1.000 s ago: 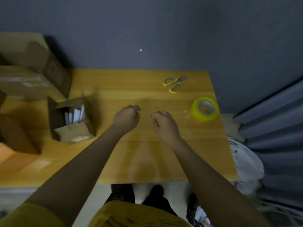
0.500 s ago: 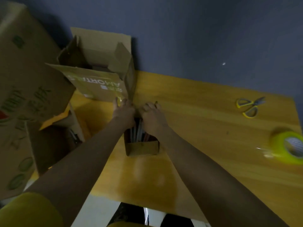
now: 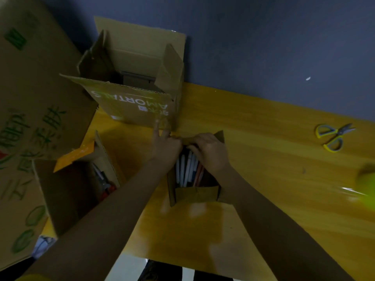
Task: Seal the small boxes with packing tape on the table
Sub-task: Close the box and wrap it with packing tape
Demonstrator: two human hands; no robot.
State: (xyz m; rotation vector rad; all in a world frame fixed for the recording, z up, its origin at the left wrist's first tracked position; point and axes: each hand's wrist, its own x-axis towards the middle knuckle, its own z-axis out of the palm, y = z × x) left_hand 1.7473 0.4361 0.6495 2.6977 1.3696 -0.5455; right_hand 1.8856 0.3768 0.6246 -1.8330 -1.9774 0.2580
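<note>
Both hands, the left hand (image 3: 166,146) and right hand (image 3: 209,151), are gripping the far flap of the open box (image 3: 195,192) sitting mid-desk (image 3: 263,159), tape (image 3: 368,185) lying at 3 o'clock.

The room is dim and everything looks murky and a bit soft. Pale glare patches shine off the counter (image 3: 263,159) just below my small box (image 3: 195,192), toward six o'clock. My forearms read as dark shapes. The tape roll (image 3: 368,183) at three o'clock is smeared into a yellow-green blur. The big carton (image 3: 30,118) at nine o'clock bows with wide-angle distortion.
</note>
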